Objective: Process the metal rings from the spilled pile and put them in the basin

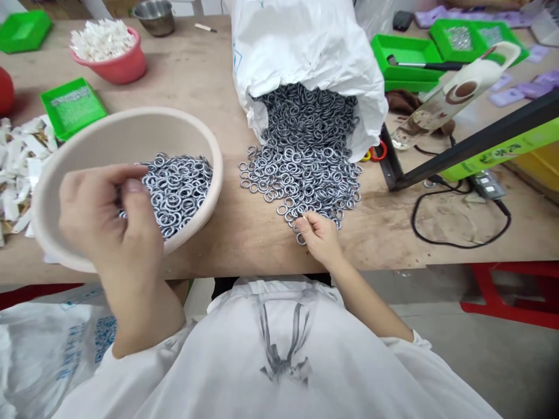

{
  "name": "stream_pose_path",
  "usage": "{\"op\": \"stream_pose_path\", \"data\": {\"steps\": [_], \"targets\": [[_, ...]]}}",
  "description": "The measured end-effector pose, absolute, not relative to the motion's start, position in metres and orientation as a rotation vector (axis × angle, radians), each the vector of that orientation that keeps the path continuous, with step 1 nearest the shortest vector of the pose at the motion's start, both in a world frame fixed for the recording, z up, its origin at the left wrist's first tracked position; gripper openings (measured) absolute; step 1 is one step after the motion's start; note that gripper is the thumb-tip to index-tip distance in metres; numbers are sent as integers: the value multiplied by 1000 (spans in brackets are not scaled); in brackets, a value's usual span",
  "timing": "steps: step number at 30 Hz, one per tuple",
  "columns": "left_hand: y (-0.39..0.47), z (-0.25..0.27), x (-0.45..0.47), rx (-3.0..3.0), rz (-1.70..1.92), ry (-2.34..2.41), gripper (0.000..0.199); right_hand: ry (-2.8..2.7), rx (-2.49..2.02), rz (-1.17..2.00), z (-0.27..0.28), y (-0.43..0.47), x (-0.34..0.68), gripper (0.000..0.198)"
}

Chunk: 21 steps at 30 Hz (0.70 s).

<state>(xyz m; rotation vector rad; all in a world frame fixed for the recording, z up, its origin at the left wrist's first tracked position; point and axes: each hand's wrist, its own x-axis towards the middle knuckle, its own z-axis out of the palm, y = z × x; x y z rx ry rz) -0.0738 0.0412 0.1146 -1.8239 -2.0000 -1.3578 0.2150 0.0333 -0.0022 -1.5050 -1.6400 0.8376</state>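
Dark grey rings (305, 169) spill out of a large white sack (301, 46) onto the wooden table. At the near edge of this pile is my right hand (321, 235), its fingers closed and touching the rings; what is in them, if anything, is hidden. My left hand (116, 212) is held over a wide beige basin (213, 145), thumb and forefinger pressed together and the other fingers curled. Whatever it may hold cannot be made out. More grey rings (179, 192) lie in the right part of the basin, partly covered by that hand.
Left of the basin are white pieces (21, 169), a green tray (74, 107) and a red bowl (126, 64) of white parts. On the right stand a black metal frame (471, 142), a clear bottle (437, 110), a cable (458, 244) and green trays (406, 52). A steel bowl (155, 17) stands behind.
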Motion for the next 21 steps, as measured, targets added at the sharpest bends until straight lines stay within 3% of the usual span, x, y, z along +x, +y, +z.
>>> {"op": "stream_pose_path", "data": {"steps": [1,5,9,12,14,17,21], "targets": [[48,113,-84,-1917,-1071,-2045,41,-1623,-1505,822,-4,33,220,50],[62,99,-104,-1913,-756,-2067,41,-1460,-1527,763,-13,31,248,46],[61,102,-74,-1928,-985,-1931,30,-1271,-1519,656,-24,28,273,46],[77,97,-18,-2302,-1143,-1622,27,-1154,-1480,588,-32,28,282,44],[100,82,22,-2675,-867,-1522,28,-1113,-1461,567,-36,30,282,41],[142,49,66,-2752,-485,-1582,41,-1133,-1454,536,-40,31,280,35],[172,18,81,-2769,-274,-1605,43,-1195,-1494,530,-43,29,278,32]]}}
